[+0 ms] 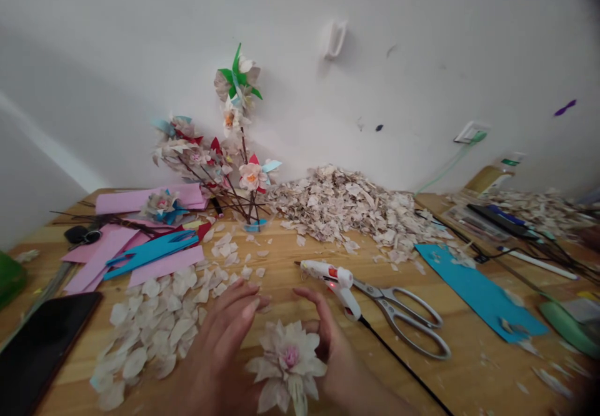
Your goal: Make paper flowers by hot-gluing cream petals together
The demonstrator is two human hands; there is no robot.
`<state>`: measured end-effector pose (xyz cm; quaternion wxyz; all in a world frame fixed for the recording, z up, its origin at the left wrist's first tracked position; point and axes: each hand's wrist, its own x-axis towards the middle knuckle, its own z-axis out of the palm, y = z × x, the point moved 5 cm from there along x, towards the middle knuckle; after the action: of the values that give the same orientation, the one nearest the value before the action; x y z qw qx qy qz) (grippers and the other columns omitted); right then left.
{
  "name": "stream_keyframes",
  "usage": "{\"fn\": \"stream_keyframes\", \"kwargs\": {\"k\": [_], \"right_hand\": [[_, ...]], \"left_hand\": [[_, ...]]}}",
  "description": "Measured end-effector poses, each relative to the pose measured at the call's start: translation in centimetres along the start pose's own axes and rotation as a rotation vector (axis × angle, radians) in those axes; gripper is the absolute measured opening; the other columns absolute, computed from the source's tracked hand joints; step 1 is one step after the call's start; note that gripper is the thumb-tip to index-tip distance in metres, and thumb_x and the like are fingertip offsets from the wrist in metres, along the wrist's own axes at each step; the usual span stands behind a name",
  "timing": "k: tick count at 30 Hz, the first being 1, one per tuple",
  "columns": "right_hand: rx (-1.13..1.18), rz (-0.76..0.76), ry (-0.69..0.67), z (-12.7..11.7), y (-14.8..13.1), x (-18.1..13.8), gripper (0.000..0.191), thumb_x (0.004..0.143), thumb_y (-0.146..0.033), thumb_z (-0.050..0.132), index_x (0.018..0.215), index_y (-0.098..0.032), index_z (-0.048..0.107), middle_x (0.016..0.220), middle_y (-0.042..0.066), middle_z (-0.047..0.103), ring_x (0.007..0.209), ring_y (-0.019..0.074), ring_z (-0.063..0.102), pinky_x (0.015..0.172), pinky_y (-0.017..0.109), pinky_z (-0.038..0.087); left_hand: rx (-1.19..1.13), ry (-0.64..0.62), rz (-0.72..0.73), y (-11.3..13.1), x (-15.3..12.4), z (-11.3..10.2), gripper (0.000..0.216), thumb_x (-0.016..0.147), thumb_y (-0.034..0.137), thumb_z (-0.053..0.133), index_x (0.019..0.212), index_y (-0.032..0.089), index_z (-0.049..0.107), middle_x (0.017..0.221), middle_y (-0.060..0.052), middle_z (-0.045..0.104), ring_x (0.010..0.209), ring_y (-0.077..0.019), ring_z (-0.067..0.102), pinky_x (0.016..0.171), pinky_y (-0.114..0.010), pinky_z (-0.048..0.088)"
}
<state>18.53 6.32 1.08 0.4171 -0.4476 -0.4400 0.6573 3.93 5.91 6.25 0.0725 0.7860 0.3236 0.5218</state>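
Observation:
A handmade pale flower with a pink centre faces up between my hands at the bottom of the view. My right hand is at its right edge, fingers curled in behind the petals, index finger raised; its exact grip is partly hidden. To the left, my left hand has its fingers stretched out, slightly blurred, beside loose pale petals. Its thumb is hidden behind the flower. Just beyond my right hand lies a white glue gun with a red light on, next to grey-handled scissors.
A big heap of dried petals lies against the wall. Finished flowers on twigs stand at the back left, near pink paper and blue paper. A phone lies left, a blue sheet right. The glue gun's black cord runs toward me.

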Motion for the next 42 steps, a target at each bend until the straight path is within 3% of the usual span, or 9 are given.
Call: {"fn": "stream_keyframes", "kwargs": {"k": [3,9,13,18,21,26,32,36,42], "right_hand": [[-0.021,-0.023,-0.022,-0.2,0.4,-0.1,0.096,0.044,-0.017,0.086,0.116,-0.028,0.024,0.068,-0.008,0.056,0.061,0.0155,0.060,0.059,0.026,0.040],[-0.086,-0.065,-0.056,-0.7,0.7,-0.5,0.092,0.051,-0.011,0.083,0.120,-0.029,0.024,0.079,-0.004,0.059,0.070,0.0162,0.061,0.066,0.028,0.042],[-0.084,-0.095,-0.066,-0.8,0.8,-0.8,0.090,0.055,-0.010,0.081,0.121,-0.030,0.024,0.084,-0.003,0.060,0.075,0.0162,0.062,0.069,0.029,0.043],[-0.117,-0.084,0.000,-1.0,1.1,-0.6,0.088,0.056,-0.011,0.080,0.121,-0.031,0.024,0.081,-0.003,0.061,0.072,0.0151,0.061,0.063,0.025,0.041],[-0.112,-0.081,0.015,-1.0,1.3,-0.5,0.087,0.055,-0.011,0.080,0.119,-0.030,0.024,0.082,-0.003,0.061,0.069,0.0140,0.060,0.059,0.024,0.040],[-0.074,-0.163,-0.025,-0.9,1.7,-0.7,0.085,0.057,-0.012,0.079,0.119,-0.033,0.025,0.079,-0.005,0.059,0.066,0.0123,0.059,0.058,0.022,0.043],[-0.093,-0.188,-0.011,-0.9,1.7,-0.7,0.081,0.057,-0.016,0.080,0.117,-0.032,0.028,0.076,-0.005,0.057,0.066,0.0147,0.060,0.057,0.024,0.043],[-0.072,-0.171,-0.001,-1.0,1.3,-0.6,0.081,0.058,-0.015,0.079,0.118,-0.033,0.027,0.075,-0.006,0.057,0.061,0.0120,0.057,0.055,0.022,0.041],[-0.101,-0.163,-0.036,-1.1,1.8,-0.9,0.080,0.056,-0.015,0.080,0.116,-0.033,0.030,0.079,-0.004,0.059,0.068,0.0146,0.059,0.055,0.022,0.041]], "left_hand": [[0.015,-0.002,0.080,0.3,0.1,0.0,0.071,0.078,0.032,0.060,0.138,0.032,0.022,0.106,-0.004,0.062,0.110,-0.0227,0.052,0.099,-0.044,0.036],[-0.010,-0.030,-0.017,-0.1,-0.4,0.5,0.063,0.079,0.035,0.057,0.135,0.034,0.028,0.106,-0.006,0.062,0.108,-0.0264,0.054,0.095,-0.049,0.039],[-0.032,-0.031,0.030,0.0,-0.4,0.4,0.071,0.079,0.029,0.059,0.138,0.034,0.020,0.107,-0.006,0.062,0.110,-0.0260,0.053,0.098,-0.051,0.037],[0.028,-0.128,0.154,0.2,0.0,0.1,0.087,0.074,0.030,0.065,0.141,0.029,0.009,0.112,-0.009,0.059,0.112,-0.0269,0.051,0.099,-0.055,0.035],[0.075,-0.216,0.180,0.3,0.0,0.2,0.095,0.071,0.019,0.066,0.142,0.028,0.003,0.120,-0.012,0.053,0.116,-0.0266,0.046,0.101,-0.058,0.030],[0.047,-0.191,0.147,0.0,-0.4,0.1,0.088,0.075,0.012,0.059,0.142,0.028,0.004,0.123,-0.014,0.053,0.120,-0.0277,0.044,0.099,-0.062,0.030],[0.048,-0.097,0.047,-1.0,-1.2,0.2,0.078,0.079,0.013,0.055,0.138,0.039,0.012,0.122,-0.007,0.056,0.118,-0.0291,0.048,0.095,-0.061,0.037],[0.037,-0.095,-0.035,-1.5,-1.1,0.5,0.080,0.076,0.013,0.056,0.140,0.034,0.012,0.128,-0.011,0.047,0.120,-0.0294,0.046,0.097,-0.055,0.037],[0.012,-0.139,0.025,-1.1,-0.6,0.3,0.092,0.070,0.006,0.059,0.142,0.030,0.007,0.133,-0.012,0.041,0.124,-0.0298,0.040,0.102,-0.052,0.033]]}}
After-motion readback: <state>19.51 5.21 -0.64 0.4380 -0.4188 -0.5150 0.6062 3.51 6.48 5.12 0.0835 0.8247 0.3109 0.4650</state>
